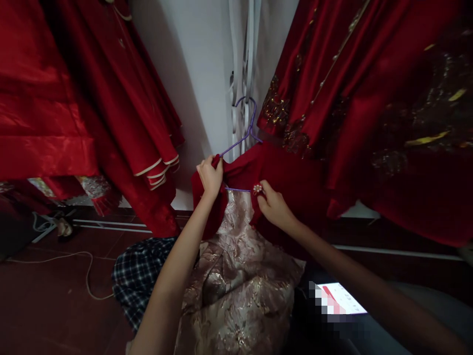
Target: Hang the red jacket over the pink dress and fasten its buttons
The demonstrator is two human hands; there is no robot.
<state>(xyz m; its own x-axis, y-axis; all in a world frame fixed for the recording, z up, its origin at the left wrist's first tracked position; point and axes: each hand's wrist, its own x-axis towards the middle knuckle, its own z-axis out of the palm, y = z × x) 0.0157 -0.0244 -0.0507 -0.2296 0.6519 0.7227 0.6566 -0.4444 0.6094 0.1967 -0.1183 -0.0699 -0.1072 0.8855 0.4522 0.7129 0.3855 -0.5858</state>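
A dark red jacket hangs on a purple hanger, whose hook is on a white metal rack. My left hand pinches the jacket's edge near the left shoulder, close to the hanger's arm. At the right front edge, my right hand grips the jacket beside a pale flower-shaped button. Between the two front edges shows a shiny beige-pink brocade garment, which spreads down toward me. The hanger's lower bar crosses the opening between my hands.
Red garments with cream trim hang at the left, and red garments with gold decoration at the right. A lit screen lies at lower right. A pale cable runs over the floor beside dark plaid cloth.
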